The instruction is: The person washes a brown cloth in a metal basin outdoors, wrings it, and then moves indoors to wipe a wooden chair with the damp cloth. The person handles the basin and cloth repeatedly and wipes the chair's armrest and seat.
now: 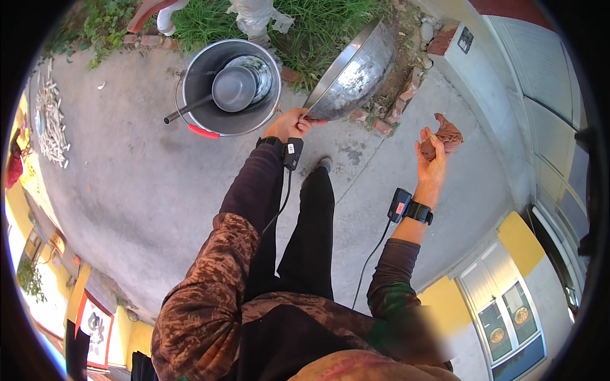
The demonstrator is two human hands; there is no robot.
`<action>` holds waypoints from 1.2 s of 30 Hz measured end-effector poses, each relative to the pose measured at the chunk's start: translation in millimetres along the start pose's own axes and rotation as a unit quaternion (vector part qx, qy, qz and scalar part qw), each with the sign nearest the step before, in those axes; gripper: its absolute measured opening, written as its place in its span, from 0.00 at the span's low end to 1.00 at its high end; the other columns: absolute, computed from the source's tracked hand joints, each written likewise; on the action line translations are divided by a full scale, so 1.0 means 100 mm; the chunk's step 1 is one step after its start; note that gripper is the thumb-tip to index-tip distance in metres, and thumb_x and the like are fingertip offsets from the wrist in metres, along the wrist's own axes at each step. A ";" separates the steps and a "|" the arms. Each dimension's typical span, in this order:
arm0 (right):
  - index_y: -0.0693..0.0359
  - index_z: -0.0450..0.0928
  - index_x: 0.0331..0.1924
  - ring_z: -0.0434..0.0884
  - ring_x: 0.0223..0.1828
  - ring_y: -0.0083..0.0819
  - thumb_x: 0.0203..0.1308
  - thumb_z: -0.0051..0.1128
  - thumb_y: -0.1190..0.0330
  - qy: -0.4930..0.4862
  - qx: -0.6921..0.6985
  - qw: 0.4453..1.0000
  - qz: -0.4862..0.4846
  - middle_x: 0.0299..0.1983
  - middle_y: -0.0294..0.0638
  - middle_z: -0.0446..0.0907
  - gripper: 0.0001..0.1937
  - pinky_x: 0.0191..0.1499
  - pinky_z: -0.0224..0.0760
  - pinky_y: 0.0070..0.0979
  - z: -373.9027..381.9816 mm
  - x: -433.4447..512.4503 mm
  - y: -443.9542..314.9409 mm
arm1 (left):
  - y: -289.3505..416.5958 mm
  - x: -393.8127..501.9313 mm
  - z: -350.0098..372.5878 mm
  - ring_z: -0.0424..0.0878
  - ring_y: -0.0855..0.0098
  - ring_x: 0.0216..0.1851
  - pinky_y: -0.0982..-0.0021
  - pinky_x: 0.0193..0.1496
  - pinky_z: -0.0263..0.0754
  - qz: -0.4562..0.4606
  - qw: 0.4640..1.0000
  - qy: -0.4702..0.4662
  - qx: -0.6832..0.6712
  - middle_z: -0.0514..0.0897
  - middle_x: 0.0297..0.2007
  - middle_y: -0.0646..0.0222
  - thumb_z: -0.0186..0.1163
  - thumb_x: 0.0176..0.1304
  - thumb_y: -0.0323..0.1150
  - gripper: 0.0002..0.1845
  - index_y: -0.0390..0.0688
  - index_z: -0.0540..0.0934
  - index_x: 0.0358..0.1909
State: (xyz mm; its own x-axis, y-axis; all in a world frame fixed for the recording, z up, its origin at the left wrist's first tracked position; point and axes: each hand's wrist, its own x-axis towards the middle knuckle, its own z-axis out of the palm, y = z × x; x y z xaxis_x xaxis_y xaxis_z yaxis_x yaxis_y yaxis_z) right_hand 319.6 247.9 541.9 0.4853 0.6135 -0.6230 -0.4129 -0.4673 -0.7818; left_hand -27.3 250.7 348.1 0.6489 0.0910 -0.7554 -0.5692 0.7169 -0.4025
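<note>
My left hand (291, 125) grips the rim of a large metal basin (364, 78). The basin is tipped on its side, its stained outer wall facing right and its mouth turned to the upper left. Out to the right, my right hand (431, 157) is closed around a crumpled brown cloth (448, 135), held apart from the basin. Just left of the basin stands a metal bucket (200, 114) with a red handle grip (203, 131). Inside the bucket rests a metal ladle (233, 89), its long handle over the rim, above a shiny round metal piece (259, 76).
Bricks (381, 126) edge a planted bed with grass (329, 19) behind the bucket and basin. A plastic-wrapped post (257, 19) rises there. Many pale sticks (52, 124) lie on the concrete ground (143, 181) at left. A low wall (476, 81) runs along the right.
</note>
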 end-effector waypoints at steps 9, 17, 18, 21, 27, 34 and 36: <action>0.60 0.81 0.46 0.81 0.53 0.29 0.59 0.65 0.67 -0.028 0.022 0.998 0.056 0.51 0.39 0.84 0.13 0.53 0.72 0.32 -0.24 -0.17 0.20 | -0.31 -0.36 -0.05 0.55 0.85 0.19 0.87 0.16 0.55 0.000 0.999 0.023 -0.022 0.72 0.59 0.30 0.35 0.80 0.34 0.18 0.30 0.63 0.59; 0.60 0.81 0.46 0.81 0.51 0.27 0.53 0.72 0.67 -0.020 0.027 0.996 0.083 0.48 0.39 0.84 0.17 0.50 0.73 0.32 -0.32 -0.30 0.22 | -0.59 -0.45 -0.06 0.55 0.86 0.18 0.88 0.16 0.56 0.031 0.999 -0.025 -0.011 0.74 0.57 0.31 0.38 0.78 0.32 0.22 0.30 0.61 0.67; 0.60 0.81 0.46 0.82 0.50 0.27 0.54 0.72 0.67 -0.021 0.027 0.995 0.089 0.47 0.39 0.84 0.16 0.49 0.73 0.32 -0.34 -0.33 0.21 | -0.63 -0.46 -0.07 0.55 0.86 0.18 0.88 0.16 0.56 0.028 0.999 -0.028 -0.006 0.74 0.57 0.31 0.38 0.78 0.31 0.22 0.30 0.61 0.67; 0.60 0.78 0.50 0.82 0.49 0.27 0.54 0.72 0.67 -0.013 0.021 0.994 0.105 0.48 0.39 0.84 0.20 0.48 0.73 0.30 -0.43 -0.38 0.21 | -0.74 -0.49 -0.15 0.55 0.86 0.18 0.87 0.16 0.57 0.015 1.000 0.001 0.004 0.75 0.56 0.32 0.38 0.76 0.30 0.21 0.29 0.64 0.65; 0.57 0.78 0.52 0.81 0.49 0.26 0.57 0.71 0.64 0.007 0.021 0.996 0.091 0.48 0.36 0.83 0.20 0.49 0.72 0.28 -0.63 -0.45 0.23 | -0.93 -0.44 -0.35 0.59 0.82 0.16 0.81 0.15 0.55 0.137 0.973 0.130 0.131 0.83 0.31 0.56 0.57 0.64 0.25 0.03 0.36 0.76 0.35; 0.60 0.76 0.56 0.80 0.47 0.27 0.52 0.75 0.66 -0.037 -0.100 0.994 0.008 0.46 0.36 0.82 0.27 0.48 0.71 0.30 -0.47 -0.69 -0.02 | -1.25 -0.51 -0.21 0.75 0.76 0.20 0.72 0.17 0.68 0.276 0.843 0.241 0.394 0.81 0.26 0.68 0.66 0.53 0.24 0.10 0.36 0.80 0.38; 0.63 0.72 0.62 0.79 0.56 0.36 0.50 0.77 0.62 -0.093 -0.189 0.977 0.007 0.54 0.44 0.80 0.35 0.55 0.70 0.35 -0.41 -0.79 -0.04 | -1.39 -0.61 -0.10 0.76 0.74 0.20 0.73 0.17 0.67 0.320 0.811 0.234 0.430 0.81 0.27 0.66 0.65 0.54 0.24 0.13 0.37 0.79 0.43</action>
State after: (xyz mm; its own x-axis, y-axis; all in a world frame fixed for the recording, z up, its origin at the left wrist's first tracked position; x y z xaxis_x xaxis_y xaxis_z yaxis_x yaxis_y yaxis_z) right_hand 314.5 174.6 593.3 0.3181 0.6950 -0.6449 -0.0863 -0.6561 -0.7497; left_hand 7.4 138.6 444.9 -0.0179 0.5064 -0.8621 -0.0205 0.8619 0.5067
